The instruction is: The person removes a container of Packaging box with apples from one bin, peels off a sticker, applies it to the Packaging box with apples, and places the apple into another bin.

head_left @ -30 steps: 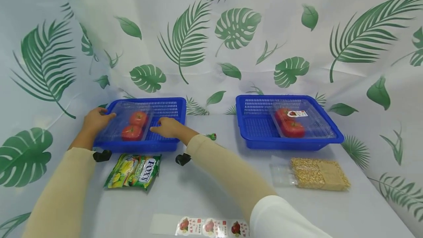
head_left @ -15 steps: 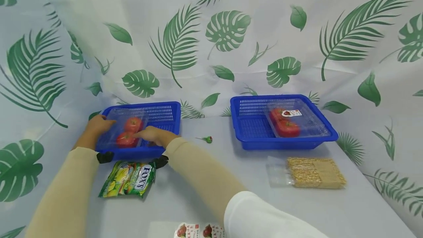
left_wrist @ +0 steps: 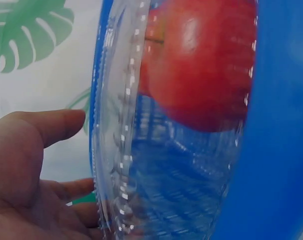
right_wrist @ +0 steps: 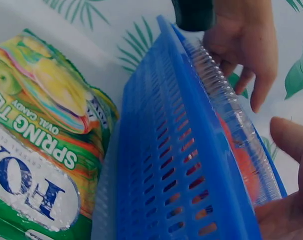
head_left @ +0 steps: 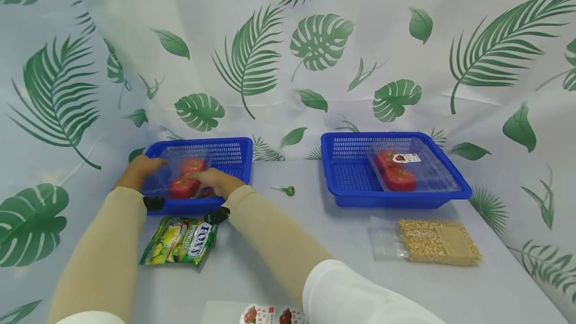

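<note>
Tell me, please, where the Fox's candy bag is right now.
In the head view, the Fox's candy bag lies on the table at the left, just in front of the left blue basket.

- Pale bench (head_left: 342,244)
- Left blue basket (head_left: 186,208), right blue basket (head_left: 387,200), well apart
- Candy bag (head_left: 180,241), before the left one
- Lollipop (head_left: 290,191), between baskets
- Kernel bag (head_left: 438,241)
- Sticker sheet (head_left: 272,314)
</note>
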`<control>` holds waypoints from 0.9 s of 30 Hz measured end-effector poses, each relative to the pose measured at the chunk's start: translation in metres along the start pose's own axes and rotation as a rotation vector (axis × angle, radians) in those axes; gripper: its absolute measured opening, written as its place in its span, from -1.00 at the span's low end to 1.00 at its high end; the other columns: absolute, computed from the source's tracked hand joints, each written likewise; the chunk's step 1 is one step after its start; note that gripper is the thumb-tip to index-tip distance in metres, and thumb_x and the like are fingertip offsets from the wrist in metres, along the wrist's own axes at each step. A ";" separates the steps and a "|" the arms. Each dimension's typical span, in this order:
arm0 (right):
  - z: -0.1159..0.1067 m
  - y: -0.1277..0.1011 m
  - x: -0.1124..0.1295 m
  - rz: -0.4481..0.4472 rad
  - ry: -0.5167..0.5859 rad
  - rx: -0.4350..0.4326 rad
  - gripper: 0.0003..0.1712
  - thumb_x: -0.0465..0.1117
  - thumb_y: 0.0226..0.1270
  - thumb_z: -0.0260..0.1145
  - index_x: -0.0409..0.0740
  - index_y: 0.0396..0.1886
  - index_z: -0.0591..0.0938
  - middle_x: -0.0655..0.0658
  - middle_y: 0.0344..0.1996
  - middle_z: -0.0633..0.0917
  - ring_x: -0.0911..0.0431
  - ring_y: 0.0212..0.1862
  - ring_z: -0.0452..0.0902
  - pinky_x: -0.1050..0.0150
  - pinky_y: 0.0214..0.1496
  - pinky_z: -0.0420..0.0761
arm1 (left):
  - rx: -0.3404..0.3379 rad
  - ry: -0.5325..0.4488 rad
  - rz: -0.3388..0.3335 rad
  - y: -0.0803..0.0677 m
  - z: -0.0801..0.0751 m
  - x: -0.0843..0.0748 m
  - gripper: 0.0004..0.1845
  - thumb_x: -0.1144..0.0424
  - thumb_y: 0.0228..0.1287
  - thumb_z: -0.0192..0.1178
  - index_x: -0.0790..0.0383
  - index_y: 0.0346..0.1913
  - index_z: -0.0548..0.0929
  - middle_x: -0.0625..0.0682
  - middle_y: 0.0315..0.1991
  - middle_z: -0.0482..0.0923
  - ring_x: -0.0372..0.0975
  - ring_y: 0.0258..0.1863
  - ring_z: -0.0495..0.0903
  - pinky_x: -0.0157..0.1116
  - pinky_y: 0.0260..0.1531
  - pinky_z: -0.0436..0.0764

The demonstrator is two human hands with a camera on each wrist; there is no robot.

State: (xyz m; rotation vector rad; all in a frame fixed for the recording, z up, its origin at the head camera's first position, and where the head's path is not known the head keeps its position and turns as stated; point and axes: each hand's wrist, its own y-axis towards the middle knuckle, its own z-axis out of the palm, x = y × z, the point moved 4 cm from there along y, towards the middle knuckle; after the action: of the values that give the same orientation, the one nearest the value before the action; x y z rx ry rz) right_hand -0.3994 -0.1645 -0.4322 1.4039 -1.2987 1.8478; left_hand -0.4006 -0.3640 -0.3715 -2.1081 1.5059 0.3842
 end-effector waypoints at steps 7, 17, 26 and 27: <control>0.002 -0.005 0.001 -0.019 -0.093 0.034 -0.39 0.02 0.29 0.36 -0.29 0.17 0.49 -0.17 -0.12 0.62 -0.10 -0.07 0.54 -0.01 0.11 0.53 | 0.127 -0.128 -0.051 0.004 0.001 0.003 -0.03 -0.10 0.42 -0.07 0.63 0.41 -0.30 0.56 0.42 -0.25 0.37 0.39 -0.12 0.22 0.33 0.03; -0.007 -0.017 0.006 -0.077 0.006 0.021 -0.29 -0.07 0.15 0.45 -0.22 0.24 0.42 -0.22 0.06 0.56 -0.32 0.12 0.44 -0.24 0.15 0.44 | 0.228 -0.258 -0.023 0.001 -0.002 -0.011 -0.06 -0.04 0.43 -0.06 0.61 0.43 -0.28 0.53 0.43 -0.14 0.32 0.35 0.09 0.13 0.29 0.23; -0.017 -0.044 0.029 -0.176 0.239 -0.106 -0.20 -0.08 0.07 0.52 -0.17 0.21 0.29 -0.17 0.04 0.51 -0.24 0.12 0.43 -0.37 -0.12 0.53 | 0.290 -0.279 0.120 -0.023 -0.027 -0.023 -0.24 -0.10 0.47 -0.04 0.53 0.30 0.01 0.12 -0.40 0.39 -0.12 -0.41 0.46 -0.16 -0.30 0.57; -0.018 -0.048 0.032 -0.200 0.261 -0.106 -0.27 -0.08 0.09 0.50 -0.17 0.15 0.31 -0.17 -0.01 0.53 -0.23 0.09 0.45 -0.39 -0.13 0.52 | 0.292 -0.278 0.135 -0.027 -0.030 -0.023 -0.19 -0.11 0.47 -0.04 0.55 0.34 -0.04 0.17 -0.35 0.43 -0.10 -0.38 0.48 -0.15 -0.27 0.59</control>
State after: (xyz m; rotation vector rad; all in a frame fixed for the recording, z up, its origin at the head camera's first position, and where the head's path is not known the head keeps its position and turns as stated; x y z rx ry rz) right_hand -0.3803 -0.1328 -0.3843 1.1486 -1.0690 1.7331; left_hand -0.3855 -0.3562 -0.3291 -1.6598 1.4452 0.4549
